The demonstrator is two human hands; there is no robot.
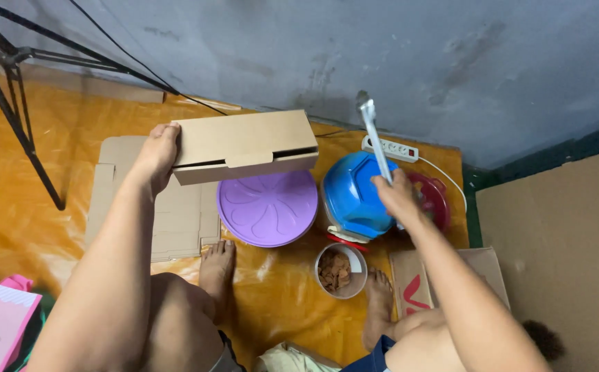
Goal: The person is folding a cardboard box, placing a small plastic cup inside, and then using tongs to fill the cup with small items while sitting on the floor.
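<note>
Left hand point(156, 153) pinches only the 9 o'clock end of the closed cardboard box point(244, 146) held above the purple lid point(267, 207), so it could tip or slip, while right hand point(397, 196) fists metal tongs point(374, 134) upright over the blue bowl point(354, 194).

The floor is covered by a glossy orange sheet point(51, 207), creased and shiny. On it lie a flattened cardboard piece point(182, 220) below the left fingers, a round purple lid point(265, 210) just beside it, and a blue bowl-shaped container point(351, 196) under the right fingers. Nearer the feet stands a small round tub point(341, 271) of brown bits — beside it, a cardboard box point(410, 282). A white power strip point(390, 148) lies beyond, by the wall.
</note>
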